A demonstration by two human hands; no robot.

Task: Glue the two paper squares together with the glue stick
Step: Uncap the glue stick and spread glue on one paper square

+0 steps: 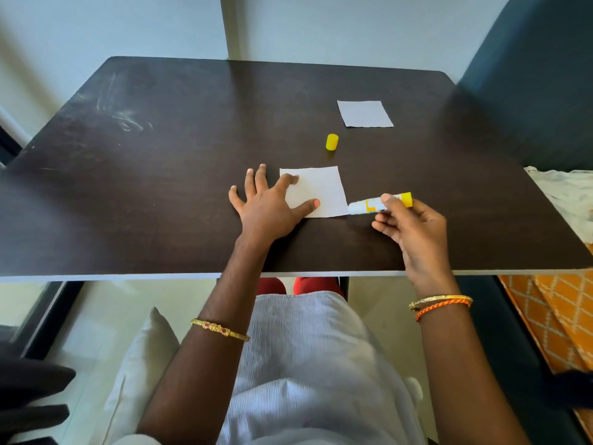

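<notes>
A white paper square [321, 189] lies flat near the table's front middle. My left hand [266, 203] rests spread on its left part, with the thumb and forefinger pressing the sheet down. My right hand [410, 231] grips an uncapped white and yellow glue stick [378, 203]. The stick lies almost level, and its open tip touches the paper's lower right corner. A second white paper square [365, 114] lies further back on the right, apart from both hands. The yellow cap [332, 142] stands between the two squares.
The dark wooden table [160, 187] has pale scuff marks at its far left. A dark blue chair back [532, 85] rises at the right. White cloth [568, 200] and orange patterned fabric [552, 316] lie beside the table's right edge.
</notes>
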